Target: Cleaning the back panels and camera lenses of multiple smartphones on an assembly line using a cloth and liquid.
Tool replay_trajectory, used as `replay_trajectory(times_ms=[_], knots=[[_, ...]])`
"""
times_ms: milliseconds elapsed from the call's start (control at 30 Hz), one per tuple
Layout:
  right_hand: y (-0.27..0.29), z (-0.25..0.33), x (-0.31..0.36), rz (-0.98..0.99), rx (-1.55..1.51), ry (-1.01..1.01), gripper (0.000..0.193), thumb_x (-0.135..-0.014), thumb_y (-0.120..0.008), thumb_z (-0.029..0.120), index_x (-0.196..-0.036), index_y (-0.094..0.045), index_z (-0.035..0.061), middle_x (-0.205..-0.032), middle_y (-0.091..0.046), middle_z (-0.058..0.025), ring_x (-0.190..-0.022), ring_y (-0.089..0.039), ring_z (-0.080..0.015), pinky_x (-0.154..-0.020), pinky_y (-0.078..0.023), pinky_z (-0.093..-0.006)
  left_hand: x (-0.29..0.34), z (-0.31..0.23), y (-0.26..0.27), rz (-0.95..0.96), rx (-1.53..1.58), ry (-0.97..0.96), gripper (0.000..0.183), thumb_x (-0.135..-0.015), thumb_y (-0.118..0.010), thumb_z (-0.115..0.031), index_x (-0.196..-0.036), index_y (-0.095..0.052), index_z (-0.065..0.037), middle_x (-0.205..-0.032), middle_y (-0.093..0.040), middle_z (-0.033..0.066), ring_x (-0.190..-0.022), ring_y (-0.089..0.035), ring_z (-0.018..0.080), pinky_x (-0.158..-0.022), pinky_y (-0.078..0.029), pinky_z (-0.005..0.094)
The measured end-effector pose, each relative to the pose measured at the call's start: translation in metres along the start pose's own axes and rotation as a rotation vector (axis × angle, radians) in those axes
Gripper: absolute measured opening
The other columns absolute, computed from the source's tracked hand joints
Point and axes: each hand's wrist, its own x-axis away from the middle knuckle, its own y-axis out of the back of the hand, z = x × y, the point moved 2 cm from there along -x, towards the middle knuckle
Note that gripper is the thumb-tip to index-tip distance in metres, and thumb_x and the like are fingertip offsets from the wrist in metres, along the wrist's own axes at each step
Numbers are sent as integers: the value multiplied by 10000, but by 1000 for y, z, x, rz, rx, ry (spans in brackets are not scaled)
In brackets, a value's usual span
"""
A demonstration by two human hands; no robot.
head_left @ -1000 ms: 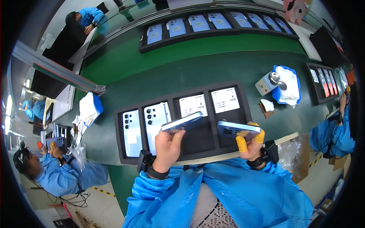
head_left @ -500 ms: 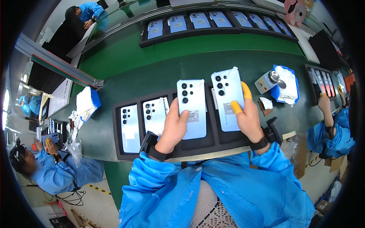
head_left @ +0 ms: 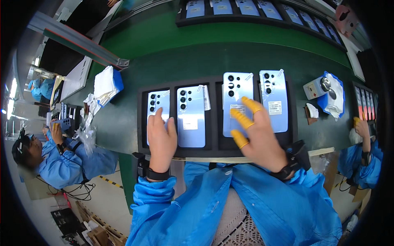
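Observation:
Four light blue phones lie camera side up in a black foam tray [head_left: 212, 153]. My left hand [head_left: 161, 137] rests over the lower part of the leftmost phone [head_left: 161, 99], fingers stretched and thumb apart. Beside it lies the second phone [head_left: 196, 112], bearing a white label. Over the third phone [head_left: 239, 84] my right hand [head_left: 262, 141] spreads its fingers, several in yellow finger cots; its fingertips seem to touch the phone's back. The fourth phone [head_left: 273, 88], at the right end, is untouched.
A long black tray [head_left: 230, 19] of similar phones stands at the back. Blue boxes of white wipes [head_left: 106, 86] flank the tray, the right one beside a metal-topped bottle [head_left: 315, 89]. Co-workers in blue sit at left [head_left: 69, 164] and right [head_left: 361, 151].
Both phones that were gripped above the tray are released and lie in its right half. My left hand has moved to the leftmost phone. My right hand has opened. The view has shifted.

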Motion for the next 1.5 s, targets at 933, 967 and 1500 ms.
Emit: replay_trajectory(times_ms=[933,967,1500], knots=[[-98,50,-24,-73,48,207,740,-720,-725,483,-1138,-600,-116,-1340,-470,-213,-1348,-312,-358,-1076,-185,-586,-31,46,29,289,366,271,418,-878,-673,-361,-759,-572,28,-606,-574,127,-564,-531,153,-537,-430,329],[-101,48,-24,-75,73,235,793,-740,-700,543,-1183,-571,-102,-1328,-491,-194,-1347,-334,-350,-1084,-179,-581,-27,43,26,231,271,133,332,-891,-663,-287,-858,-562,27,-662,-596,132,-592,-570,169,-568,-454,336],[-108,47,-23,-94,67,282,705,-745,-700,470,-1140,-604,-106,-1251,-522,-209,-1296,-370,-360,-1064,-261,-556,-1,28,46,-13,1097,491,260,-974,-548,-174,-1149,-572,17,-1022,-663,79,-878,-616,115,-786,-479,251]])
